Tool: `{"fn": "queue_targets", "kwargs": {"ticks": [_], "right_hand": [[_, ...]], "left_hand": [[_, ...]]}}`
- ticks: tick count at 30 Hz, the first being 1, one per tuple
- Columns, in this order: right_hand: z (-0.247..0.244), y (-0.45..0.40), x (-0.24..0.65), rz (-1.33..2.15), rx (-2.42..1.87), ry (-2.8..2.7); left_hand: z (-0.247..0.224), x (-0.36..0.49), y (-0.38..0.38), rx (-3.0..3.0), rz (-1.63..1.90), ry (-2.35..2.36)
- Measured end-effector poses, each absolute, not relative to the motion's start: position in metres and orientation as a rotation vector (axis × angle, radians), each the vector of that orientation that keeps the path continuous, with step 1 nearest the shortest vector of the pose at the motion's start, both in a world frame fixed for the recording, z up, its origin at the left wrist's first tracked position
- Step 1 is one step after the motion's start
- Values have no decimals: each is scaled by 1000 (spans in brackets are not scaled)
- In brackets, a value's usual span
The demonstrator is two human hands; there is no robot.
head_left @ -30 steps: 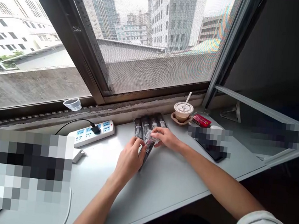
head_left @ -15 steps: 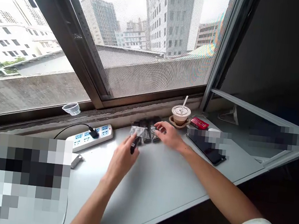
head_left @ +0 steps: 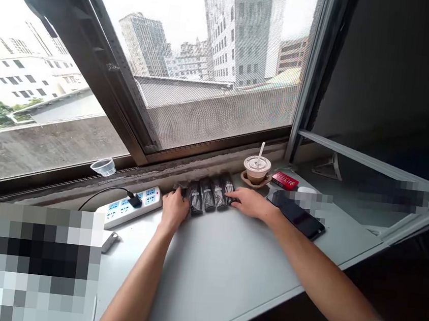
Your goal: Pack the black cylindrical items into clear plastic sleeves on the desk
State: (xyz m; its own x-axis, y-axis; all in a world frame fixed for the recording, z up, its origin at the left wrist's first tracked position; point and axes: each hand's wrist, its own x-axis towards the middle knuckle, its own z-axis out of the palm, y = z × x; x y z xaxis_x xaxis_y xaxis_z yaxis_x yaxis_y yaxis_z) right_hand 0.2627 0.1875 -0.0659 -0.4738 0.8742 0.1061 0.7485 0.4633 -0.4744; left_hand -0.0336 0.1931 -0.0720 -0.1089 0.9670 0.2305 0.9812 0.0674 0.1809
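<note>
Presently, head view, sole entry: four dark packets (head_left: 207, 195) in clear wrapping are lying side by side on the pale surface (head_left: 219, 263), near its window edge, and are forming a short, fairly even row. Progress, by judgement: the row is looking largely set, its members standing roughly parallel with their near ends almost level; only the left end is seeming unsettled, where a further dark item (head_left: 181, 186), probably another packet, is lying partly hidden under the fingers and is not visibly squared with the others. Left hand (head_left: 174, 210): the fingers are curling down over that dark item, just beside the row; whether they are pinching it or merely resting on it, the view is not showing. Right hand (head_left: 250, 202): the fingers are reaching leftward, loosely spread, and their tips are meeting the right-hand packet at its outer side without closing round it. Adjacent items: a white power strip (head_left: 120, 213) is lying left of the left hand, carrying a black plug (head_left: 134, 200); a lidded drink cup (head_left: 257, 171) with a straw is standing in a cardboard holder (head_left: 245, 179) beyond the right hand; a red box (head_left: 284, 180) is lying beside it; a dark phone (head_left: 302, 222) is lying partly behind the right forearm.
</note>
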Motion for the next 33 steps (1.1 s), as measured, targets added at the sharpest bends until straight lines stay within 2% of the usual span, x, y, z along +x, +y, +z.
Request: {"fn": "queue_targets", "kwargs": {"ticks": [6, 11, 13, 16, 19, 22, 24, 30, 33], "right_hand": [[-61, 185, 259, 389, -1242, -2406], [-53, 184, 257, 337, -1119, -2234], [-51, 180, 251, 349, -1010, -2101], [-49, 165, 232, 443, -850, -1937], [-51, 144, 208, 726, -659, -1876], [-53, 131, 194, 1044, -527, -1860], [-54, 133, 194, 1116, -592, -1844], [-61, 169, 219, 973, -1055, -1662], [-59, 178, 231, 1178, -1322, -1518]], "left_hand": [[-73, -32, 184, -2007, -604, -2309], [-51, -16, 155, -2053, -812, -2231], [-39, -4, 140, -2254, -1215, -2222], [-26, 14, 121, -2594, -1782, -2605], [-22, 20, 109, -2641, -2129, -2757], [-22, 8, 107, -2674, -2153, -2724], [-25, -6, 108, -2645, -2089, -2698], [-19, -45, 108, -2415, -1920, -2463], [-4, -58, 104, -2493, -1933, -2275]]}}
